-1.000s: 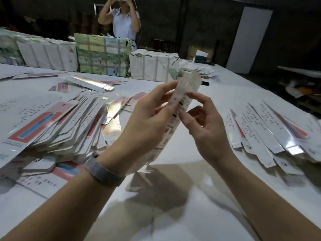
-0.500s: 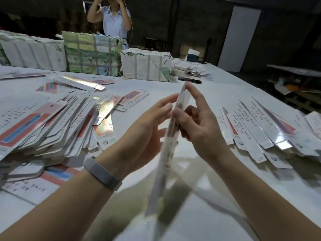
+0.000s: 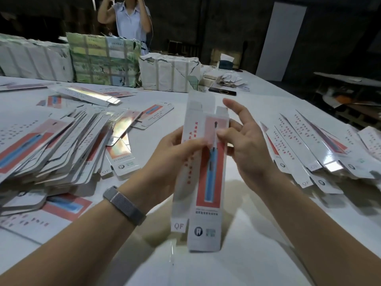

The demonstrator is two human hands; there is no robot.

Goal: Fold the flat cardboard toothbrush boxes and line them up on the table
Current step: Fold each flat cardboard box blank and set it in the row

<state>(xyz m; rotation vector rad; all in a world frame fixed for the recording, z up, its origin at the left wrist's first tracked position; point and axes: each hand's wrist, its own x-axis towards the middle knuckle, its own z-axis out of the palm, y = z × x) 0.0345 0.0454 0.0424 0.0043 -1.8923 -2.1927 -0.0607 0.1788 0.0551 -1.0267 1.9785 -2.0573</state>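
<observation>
Head view, left to right: a heap of flat boxes (image 3: 47,145) lies on the tabletop (image 3: 257,104); the left hand (image 3: 173,153) has its grip pinched on the toothbrush box (image 3: 206,172), edge-on half a second ago and now opened into a sleeve with its printed front showing. The right hand (image 3: 245,141) touches its edge, fingers spread loose. End flaps look unfolded, so tucking likely comes next, before it joins the folded row (image 3: 309,149).

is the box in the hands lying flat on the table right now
No, the toothbrush box is held upright above the table, the left hand gripping its side and the right hand touching it with spread fingers.
</observation>
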